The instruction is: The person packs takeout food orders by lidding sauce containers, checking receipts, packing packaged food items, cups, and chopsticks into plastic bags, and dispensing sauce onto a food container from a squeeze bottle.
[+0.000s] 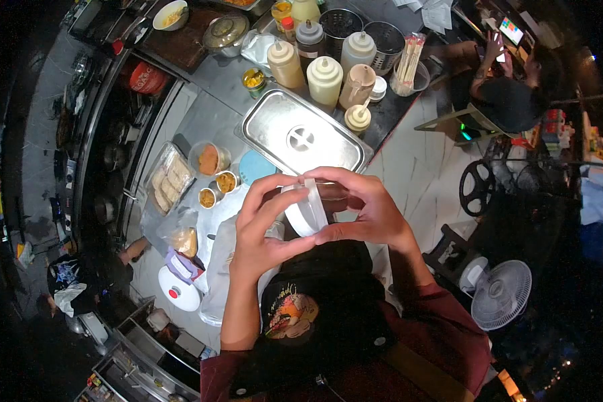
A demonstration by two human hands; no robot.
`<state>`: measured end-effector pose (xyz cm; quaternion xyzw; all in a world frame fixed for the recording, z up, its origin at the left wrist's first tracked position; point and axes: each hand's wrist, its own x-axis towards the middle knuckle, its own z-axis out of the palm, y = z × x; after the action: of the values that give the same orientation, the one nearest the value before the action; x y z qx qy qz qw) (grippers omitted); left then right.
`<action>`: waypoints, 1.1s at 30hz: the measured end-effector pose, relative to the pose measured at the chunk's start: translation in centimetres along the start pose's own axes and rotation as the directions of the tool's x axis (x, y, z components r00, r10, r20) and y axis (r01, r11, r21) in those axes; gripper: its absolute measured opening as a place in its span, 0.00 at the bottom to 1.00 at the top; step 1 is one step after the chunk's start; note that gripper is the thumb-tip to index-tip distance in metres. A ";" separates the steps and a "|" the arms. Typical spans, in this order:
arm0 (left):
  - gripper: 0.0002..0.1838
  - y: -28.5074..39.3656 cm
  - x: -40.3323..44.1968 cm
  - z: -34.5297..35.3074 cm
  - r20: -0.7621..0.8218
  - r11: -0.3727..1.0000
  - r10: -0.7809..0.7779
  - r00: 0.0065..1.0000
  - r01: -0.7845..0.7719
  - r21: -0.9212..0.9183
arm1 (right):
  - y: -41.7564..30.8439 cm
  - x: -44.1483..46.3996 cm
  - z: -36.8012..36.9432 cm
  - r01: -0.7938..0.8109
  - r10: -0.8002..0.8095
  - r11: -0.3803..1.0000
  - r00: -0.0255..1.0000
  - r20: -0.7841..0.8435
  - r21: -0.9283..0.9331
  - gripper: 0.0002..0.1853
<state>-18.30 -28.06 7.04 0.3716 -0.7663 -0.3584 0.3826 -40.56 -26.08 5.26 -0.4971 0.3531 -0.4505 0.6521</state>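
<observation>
Both hands hold a round whitish plastic tub [304, 216], turned on its side in front of my chest. My left hand [264, 224] is closed around its left side, with fingers over the top and the thumb below. On the other side my right hand [365, 209] grips the rim from above and below. What the tub contains, if anything, cannot be seen. Just beyond the hands lies a steel pan lid [281, 120]. To the left are a turquoise round lid [256, 166], two small cups of food [227, 181] and a tub of orange food [210, 159].
Squeeze bottles [324, 84] crowd the counter's far end beside a holder of chopsticks [409, 67]. A tray of pale breaded pieces [169, 181] lies left. A white round lid [179, 288] is nearer me. A fan [501, 295] stands right; another person [509, 100] sits behind.
</observation>
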 end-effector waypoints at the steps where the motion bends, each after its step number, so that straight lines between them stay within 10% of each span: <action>1: 0.33 0.0 0.0 -0.1 0.002 1.000 -0.002 1.000 0.002 -0.003 | 0.0 0.1 0.0 -0.004 0.004 1.000 1.000 0.002 0.002 0.42; 10: 0.33 -0.6 -0.8 1.4 0.059 0.995 -0.093 0.994 0.094 -0.019 | 0.0 -0.9 -0.2 -0.248 0.249 0.968 0.968 -0.033 0.038 0.40; 15: 0.50 -1.3 -1.5 3.8 0.077 0.981 -0.164 0.983 0.171 -0.095 | 0.9 -1.8 -2.3 -0.190 0.169 0.980 0.954 -0.248 -0.065 0.34; 21: 0.64 -1.8 -3.5 2.9 -0.033 0.967 -0.250 0.968 0.251 0.035 | 12.1 -0.1 -18.8 -0.280 -0.164 0.868 0.618 -0.769 -0.410 0.32; 26: 0.42 -2.4 -6.7 0.9 -0.170 0.929 -0.368 0.914 0.355 -0.102 | 16.4 4.7 -22.0 -0.526 -0.241 0.401 0.729 -0.641 -0.750 0.39; 30: 0.27 -3.2 -9.6 0.1 -0.230 0.857 -0.507 0.831 0.459 -0.234 | 18.1 4.5 -24.1 -0.410 -0.239 0.500 0.781 -0.577 -0.763 0.41; 31: 0.25 -3.0 -10.1 -0.1 -0.216 0.843 -0.524 0.824 0.464 -0.273 | 18.1 3.8 -24.5 -0.474 -0.357 0.334 0.736 -0.575 -0.815 0.39; 33: 0.20 -2.6 -10.7 -0.5 -0.172 0.815 -0.541 0.823 0.462 -0.351 | 15.5 2.3 -24.6 -0.406 -0.376 0.571 0.643 -0.667 -0.714 0.38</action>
<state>-12.46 -20.36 1.63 0.5450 -0.5199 -0.5042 0.4224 -58.48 -34.81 -16.10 -0.4959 0.7637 -0.3912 0.1332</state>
